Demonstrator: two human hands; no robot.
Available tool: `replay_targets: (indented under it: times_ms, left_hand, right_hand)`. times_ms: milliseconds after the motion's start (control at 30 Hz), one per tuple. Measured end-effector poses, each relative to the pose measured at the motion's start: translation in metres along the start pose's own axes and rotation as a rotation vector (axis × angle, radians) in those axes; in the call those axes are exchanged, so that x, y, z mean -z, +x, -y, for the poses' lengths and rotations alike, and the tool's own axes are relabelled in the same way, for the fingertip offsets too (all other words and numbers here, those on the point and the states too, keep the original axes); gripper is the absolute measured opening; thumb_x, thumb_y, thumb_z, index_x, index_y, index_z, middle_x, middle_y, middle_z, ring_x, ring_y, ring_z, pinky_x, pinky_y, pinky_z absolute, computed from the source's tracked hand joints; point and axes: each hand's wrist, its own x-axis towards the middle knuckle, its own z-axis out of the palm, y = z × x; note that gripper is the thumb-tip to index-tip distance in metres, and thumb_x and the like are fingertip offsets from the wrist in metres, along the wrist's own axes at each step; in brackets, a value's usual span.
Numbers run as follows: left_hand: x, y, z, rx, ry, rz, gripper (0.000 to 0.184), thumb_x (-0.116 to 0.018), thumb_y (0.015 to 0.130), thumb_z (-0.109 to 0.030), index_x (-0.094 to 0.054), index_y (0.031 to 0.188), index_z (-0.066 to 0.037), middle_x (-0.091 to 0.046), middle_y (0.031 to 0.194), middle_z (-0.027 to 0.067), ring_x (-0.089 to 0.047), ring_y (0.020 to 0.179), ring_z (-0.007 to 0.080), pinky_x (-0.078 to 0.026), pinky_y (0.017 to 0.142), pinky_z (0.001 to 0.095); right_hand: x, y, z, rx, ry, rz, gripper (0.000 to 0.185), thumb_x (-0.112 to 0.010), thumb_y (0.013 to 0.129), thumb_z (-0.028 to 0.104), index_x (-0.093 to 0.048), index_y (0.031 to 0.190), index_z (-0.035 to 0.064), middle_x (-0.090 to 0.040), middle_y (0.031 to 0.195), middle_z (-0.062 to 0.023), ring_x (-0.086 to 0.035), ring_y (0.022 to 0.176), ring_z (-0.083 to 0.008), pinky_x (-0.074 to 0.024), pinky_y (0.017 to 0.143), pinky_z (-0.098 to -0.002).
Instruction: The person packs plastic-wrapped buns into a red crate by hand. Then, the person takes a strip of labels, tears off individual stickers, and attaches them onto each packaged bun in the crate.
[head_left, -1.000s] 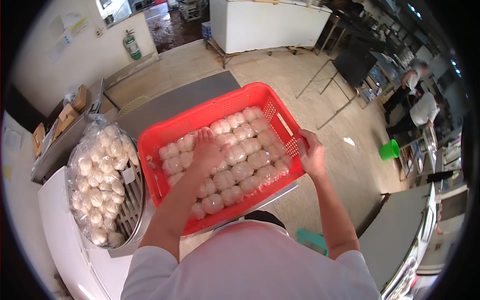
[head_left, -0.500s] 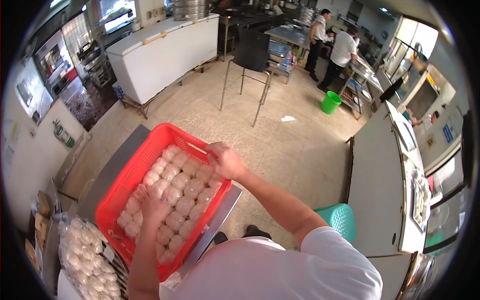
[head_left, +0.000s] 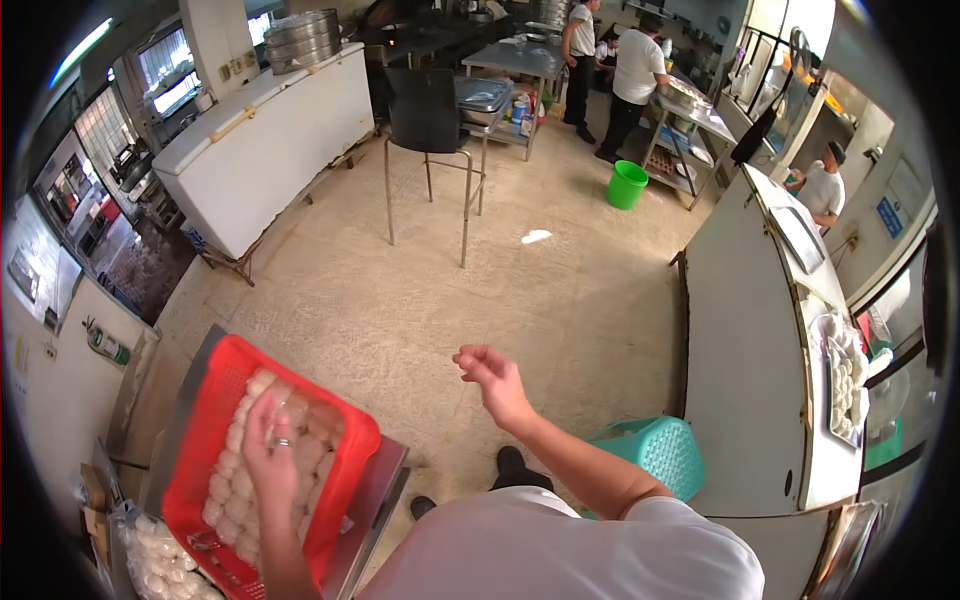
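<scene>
A red crate [head_left: 358, 440] stands on a grey metal table [head_left: 388, 480] at the lower left, with rows of plastic-wrapped white dough balls [head_left: 232, 480] in it. Over the crate is my left hand [head_left: 270, 450], its fingers bent above the balls and smeared by motion; whether it holds anything is unclear. My right hand [head_left: 495, 385] hangs in the air right of the crate, away from it, fingers loosely curled and apart with nothing in them. A bag of white balls [head_left: 160, 565] lies at the bottom left, partly cut off.
Ahead stand a black chair [head_left: 424, 110], a white chest freezer [head_left: 270, 140] and a green bucket [head_left: 627, 185]. A teal stool [head_left: 665, 455] is beside my right arm, near a white cabinet [head_left: 740, 350]. Two people [head_left: 637, 65] are at the back; another person [head_left: 824, 188] is at right.
The view has swung right, so the crate appears farther left. My right hand has let go of the crate's rim and moved away from it. My left hand has lifted off the balls.
</scene>
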Motion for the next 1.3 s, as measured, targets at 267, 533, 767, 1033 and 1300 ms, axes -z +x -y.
replay_targets:
  times_ms: [267,533,767,1033,1300]
  left_hand:
    - [-0.261,0.015,-0.095,-0.522,-0.043,0.336,0.045,-0.074,0.089,-0.01,-0.06,0.129,0.003,-0.06,0.138,0.0204,-0.056,0.13,0.0337,-0.044,0.11,0.0424]
    - [-0.387,0.085,-0.145,-0.904,-0.011,0.351,0.049,-0.079,0.085,-0.025,-0.065,0.127,-0.004,-0.053,0.145,0.0208,-0.049,0.134,0.0418,-0.039,0.113,0.0537]
    - [-0.447,0.186,-0.124,-1.008,0.092,0.483,0.05,-0.076,0.087,-0.038,-0.068,0.131,-0.016,-0.045,0.154,0.021,-0.036,0.145,0.0436,-0.031,0.114,0.0606]
    - [-0.449,0.331,-0.084,-0.976,0.136,0.498,0.052,-0.076,0.085,-0.036,-0.068,0.13,-0.012,-0.045,0.155,0.021,-0.035,0.147,0.042,-0.026,0.116,0.064]
    - [-0.431,0.464,-0.06,-0.783,0.329,0.495,0.066,-0.067,0.092,-0.046,-0.058,0.141,-0.004,-0.034,0.159,0.0299,-0.024,0.149,0.0521,-0.02,0.116,0.0682]
  right_hand:
    - [0.117,0.075,0.126,-0.283,1.138,0.236,0.077,-0.04,0.099,0.07,-0.05,0.132,0.0014,-0.057,0.132,-0.0193,-0.053,0.122,-0.0346,-0.0384,0.108,-0.0538]
    - [0.176,0.15,0.15,-0.228,1.229,0.244,0.08,-0.038,0.098,0.072,-0.05,0.132,0.0005,-0.057,0.13,-0.0205,-0.054,0.123,-0.0388,-0.0421,0.108,-0.059]
    - [0.185,0.26,0.152,-0.235,1.167,0.127,0.074,-0.037,0.1,0.07,-0.05,0.13,0.0035,-0.059,0.126,-0.0161,-0.057,0.12,-0.0337,-0.0462,0.106,-0.0552]
    - [0.138,0.416,0.137,-0.373,1.024,-0.059,0.066,-0.042,0.1,0.065,-0.052,0.123,0.0049,-0.059,0.117,-0.0127,-0.057,0.11,-0.0308,-0.0473,0.101,-0.0509]
    - [0.053,0.557,0.138,-0.541,0.958,0.032,0.062,-0.049,0.099,0.06,-0.05,0.127,0.005,-0.059,0.118,-0.0124,-0.059,0.11,-0.0284,-0.0492,0.098,-0.0479]
